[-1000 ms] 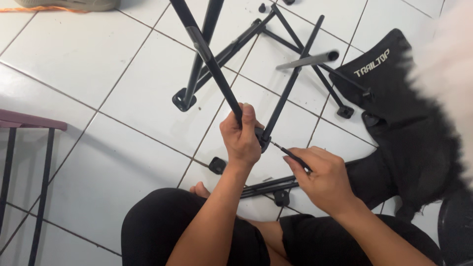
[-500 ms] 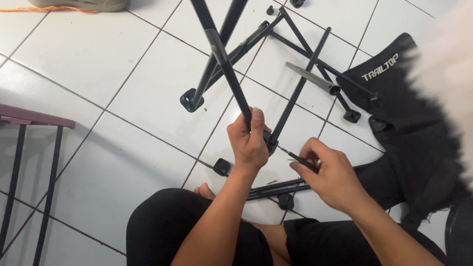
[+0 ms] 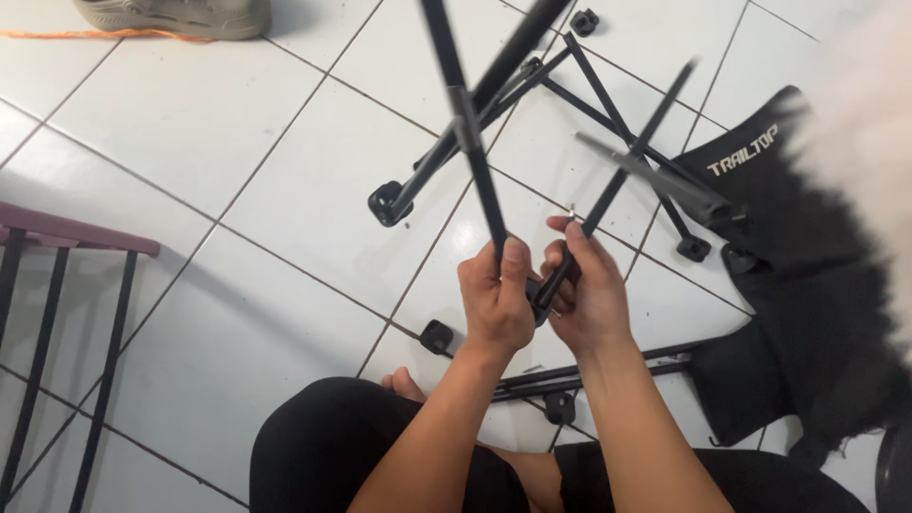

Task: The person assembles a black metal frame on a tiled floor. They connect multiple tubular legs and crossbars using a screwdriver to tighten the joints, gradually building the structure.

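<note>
Both hands are closed tight on the thin black metal folding frame of poles (image 3: 475, 161) held up over the white tile floor (image 3: 237, 209), left hand (image 3: 496, 296) and right hand (image 3: 589, 290) squeezing its middle joint, which looks stiff, light and smooth

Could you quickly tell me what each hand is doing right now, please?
Left hand: closed around a black frame pole of the folding frame.
Right hand: closed on another black pole near the joint, fingers wrapped around it.
</note>
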